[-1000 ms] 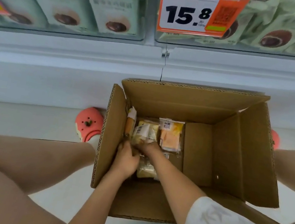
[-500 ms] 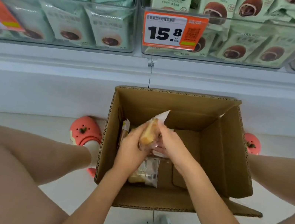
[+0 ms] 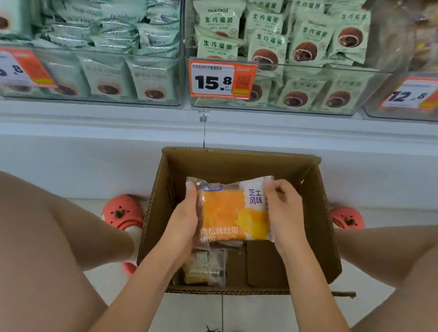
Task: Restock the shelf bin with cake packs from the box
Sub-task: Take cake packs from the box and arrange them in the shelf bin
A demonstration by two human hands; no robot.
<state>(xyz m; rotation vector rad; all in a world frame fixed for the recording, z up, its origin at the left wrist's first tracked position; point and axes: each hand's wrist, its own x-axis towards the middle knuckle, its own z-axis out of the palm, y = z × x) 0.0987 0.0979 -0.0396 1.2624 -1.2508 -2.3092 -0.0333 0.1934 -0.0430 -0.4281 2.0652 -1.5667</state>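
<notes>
It was a shop, seemingly a snack or grocery aisle. Beyond the grip, clear shelf bins (image 3: 281, 101) held rows of identical green packets (image 3: 308, 40), each bin fronted by an orange price tag (image 3: 220, 80) reading 15.8; a blurred one (image 3: 421, 94) perhaps read 12.8.

I see the box (image 3: 319, 217) open on top, its right half bare. Green packs (image 3: 305, 44) crowd the middle bin (image 3: 307, 114) above its front wall.

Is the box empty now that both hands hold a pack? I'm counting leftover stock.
No, at least one clear-wrapped cake pack lies on the floor of the box, below the pack the hands hold.
</notes>
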